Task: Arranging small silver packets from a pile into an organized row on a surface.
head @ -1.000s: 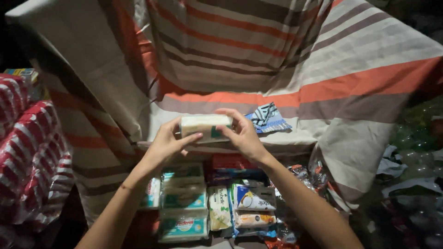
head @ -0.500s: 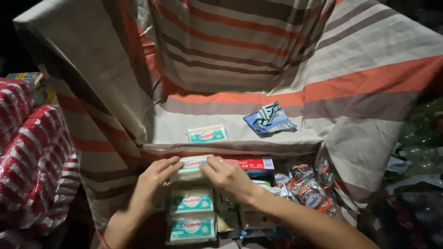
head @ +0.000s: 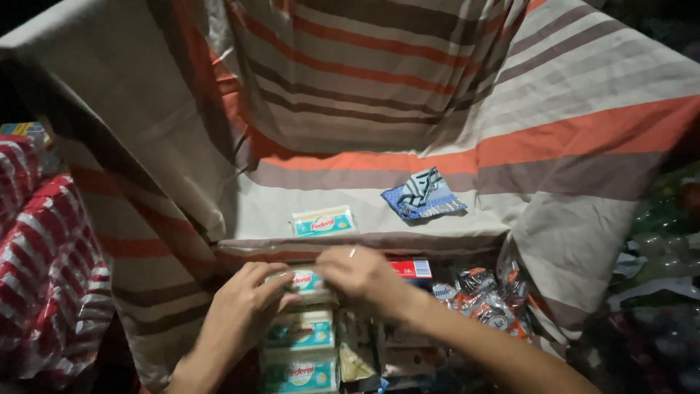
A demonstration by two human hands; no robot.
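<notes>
1. Fingers (head: 271, 276) of the left hand (head: 244, 306) curl round the near left end of a pale green soap-style packet (head: 306, 281), closed onto it; those of the right hand (head: 357, 273) bend over its right end and top, so both hands have hold of the same packet. A ring (head: 352, 252) shows on 1 right finger.
2. Far left, a stack of red-and-white striped wrapped goods (head: 44, 284) stands beside the cloth, well apart from the hands.
3. A striped cloth (head: 452, 87) in grey, brown and orange drapes over everything behind and to both sides, forming a flat ledge above the hands.
4. On that ledge lies 1 loose packet (head: 324, 221) of the same pale green kind, flat, just beyond the held one and not touching either hand.
5. Below the held packet, 2 more matching packets (head: 300, 332) sit in a column running toward the camera, in what looks like an open box of goods; its edges are too dark to make out.
6. Right of the right hand, a red carton (head: 412, 268) peeks out, touching or just beside the knuckles; I cannot tell which.
7. Further right on the ledge rests a blue patterned sachet (head: 424, 197), crumpled and alone.
8. Below it, by the right forearm, a cluster of shiny small snack packs (head: 485, 299) lies in a heap.
9. Far right, clear plastic bottles (head: 656, 255) sit dim in shadow.
</notes>
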